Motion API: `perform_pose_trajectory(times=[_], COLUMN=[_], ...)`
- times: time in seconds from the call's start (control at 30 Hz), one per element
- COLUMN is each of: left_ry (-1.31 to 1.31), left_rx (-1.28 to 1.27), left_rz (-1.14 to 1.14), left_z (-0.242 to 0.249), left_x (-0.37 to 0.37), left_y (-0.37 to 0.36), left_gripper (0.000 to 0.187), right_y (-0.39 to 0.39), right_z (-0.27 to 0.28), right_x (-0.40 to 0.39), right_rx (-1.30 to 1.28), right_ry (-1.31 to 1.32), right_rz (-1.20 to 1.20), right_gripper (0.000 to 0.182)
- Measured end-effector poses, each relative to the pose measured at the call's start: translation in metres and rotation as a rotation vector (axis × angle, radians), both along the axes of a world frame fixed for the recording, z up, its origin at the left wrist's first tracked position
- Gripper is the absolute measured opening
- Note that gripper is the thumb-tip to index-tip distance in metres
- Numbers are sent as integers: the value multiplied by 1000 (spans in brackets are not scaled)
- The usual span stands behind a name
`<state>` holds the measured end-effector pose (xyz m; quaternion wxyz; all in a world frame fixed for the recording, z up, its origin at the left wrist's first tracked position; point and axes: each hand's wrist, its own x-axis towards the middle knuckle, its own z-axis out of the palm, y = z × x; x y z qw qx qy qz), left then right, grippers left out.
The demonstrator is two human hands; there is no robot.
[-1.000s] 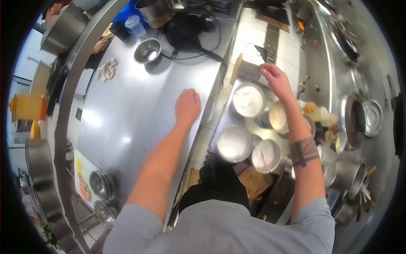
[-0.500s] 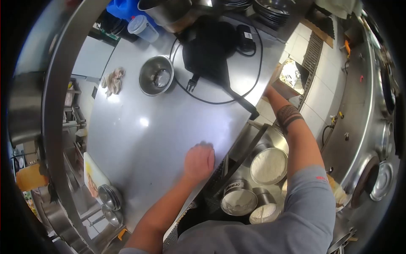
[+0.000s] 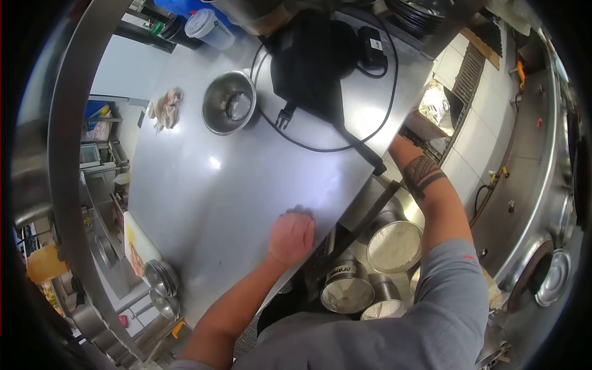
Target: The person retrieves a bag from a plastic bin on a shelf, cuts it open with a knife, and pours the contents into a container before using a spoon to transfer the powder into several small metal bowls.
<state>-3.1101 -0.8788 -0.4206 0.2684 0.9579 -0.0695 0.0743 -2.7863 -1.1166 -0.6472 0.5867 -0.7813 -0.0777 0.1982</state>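
My left hand point(image 3: 291, 237) rests palm down on the steel worktable point(image 3: 246, 179) near its front edge and holds nothing. My right arm, with a dark band tattoo on the forearm point(image 3: 424, 174), stretches forward past the table's right corner. Its hand is hidden below that corner, close to a foil-lined box point(image 3: 439, 105) on the floor side. Round steel tubs of white powder point(image 3: 394, 246) stand under the arm, below the table's edge.
On the table lie a steel bowl point(image 3: 229, 110), a black appliance with its cord point(image 3: 311, 61), a crumpled rag point(image 3: 165, 108) and a lidded plastic tub point(image 3: 206, 28). A cutting board point(image 3: 139, 250) and stacked small bowls point(image 3: 161, 277) sit at the left. A range with pans point(image 3: 552, 287) runs along the right.
I have leaned forward over the table. My right hand has gone from above the tubs to out of sight under the table corner. My left hand has stayed on the tabletop.
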Motion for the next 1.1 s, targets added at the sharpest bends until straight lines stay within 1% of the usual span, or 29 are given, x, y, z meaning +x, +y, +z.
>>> perform_pose_trajectory(times=[0.1, 0.2, 0.23, 0.27, 0.3, 0.33, 0.4, 0.43, 0.5, 0.57, 0.63, 0.7, 0.73, 0.87, 0.9, 0.97, 1.0, 1.03, 1.07, 1.1], left_ry=[46, 98, 106, 109, 92, 74, 58, 33, 32, 28, -19, -36, -57, -73, -93, -140, -140, -141, -168, -9], left_rx=[1, 16, 42, 31, 13, -5, 2, 17, 14, 12, -3, 8, 32, 22, 16, -7, -16, -22, -30, -146], left_rz=[-1, 6, 16, 11, 11, 12, 8, 7, 1, -7, -1, 8, 24, 33, 33, 27, 20, 15, 13, 100], left_z=[-3, -3, -3, -4, -6, -8, -10, -11, -14, -15, -16, -14, -13, -11, -9, -7, -7, -8, -9, -12], left_x=[-2, -3, -3, -3, -5, -6, -6, -5, -7, -7, -7, -9, -9, -12, -13, -14, -15, -17, -18, -17], left_y=[1, 0, 0, -1, 0, 0, 1, 1, 0, 1, -1, -4, -5, -7, -7, -5, -3, -1, -2, -3], left_gripper=[7, 7, 8, 8, 8, 8, 9, 9, 10, 10, 12, 12, 12, 11, 11, 11, 12, 14, 14, 19], right_y=[-11, -38, -47, -52, -56, -66, -97, -109, -134, -154, -169, -183, -191, -212, -216, -221, -217, -214, -212, -207], right_z=[4, -5, -3, 62, 105, 102, 90, 97, 112, 123, 139, 164, 178, 283, 314, 377, 410, 446, 480, 511], right_x=[-6, -5, -8, -18, -29, -32, -42, -49, -61, -72, -84, -93, -95, -121, -131, -158, -175, -191, -209, -226], right_rx=[-3, -85, -105, -11, 87, 79, 122, 112, 125, 23, -22, -78, -15, -19, -17, 79, 134, 134, 216, 296], right_ry=[-79, -328, -357, 3, 363, 368, 335, 340, 404, 414, 358, 285, 274, 175, 180, 192, 195, 163, 179, 195], right_rz=[-4, 0, -4, -50, -98, -104, -212, -221, -313, -426, -528, -640, -686, -790, -781, -724, -711, -713, -628, -538], right_gripper=[40, 39, 39, 45, 51, 51, 43, 43, 38, 35, 31, 33, 43, 46, 41, 35, 26, 26, 23, 21])
